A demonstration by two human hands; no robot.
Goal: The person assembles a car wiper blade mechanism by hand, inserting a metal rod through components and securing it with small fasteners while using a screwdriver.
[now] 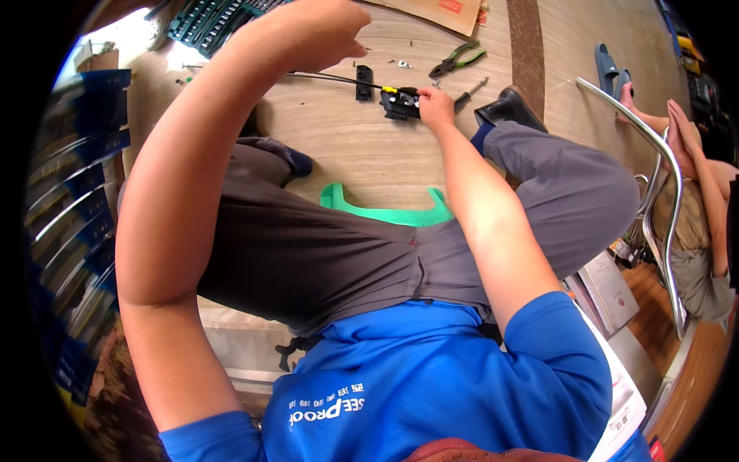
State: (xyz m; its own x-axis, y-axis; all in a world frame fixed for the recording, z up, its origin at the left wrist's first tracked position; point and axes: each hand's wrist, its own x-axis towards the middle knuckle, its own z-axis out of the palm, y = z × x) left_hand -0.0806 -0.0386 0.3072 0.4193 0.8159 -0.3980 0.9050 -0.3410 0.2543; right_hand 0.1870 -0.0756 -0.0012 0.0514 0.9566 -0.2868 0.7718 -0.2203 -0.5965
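My left hand (339, 35) is raised at the top centre, fingers loosely bent and apart, with nothing visible in them; my forearm crosses above the black cables (323, 75). My right hand (435, 104) grips a black plastic mechanism (399, 104) with small metal parts, lying on the floor. A yellow piece (389, 89) sits where a cable meets it. Just left of it lies a black bar-shaped part (364, 83). Pliers (454, 60) lie beyond, and a screwdriver (462, 100) is beside my right hand. Small screws and a metal piece (404, 65) are scattered nearby.
A socket set (196, 23) and cardboard (431, 11) lie at the back. A green curved piece (369, 215) is between my legs. Blue racks (69, 215) stand at left. Another person (693, 208) sits at right behind bent metal tubing (616, 104), near blue slippers (606, 69).
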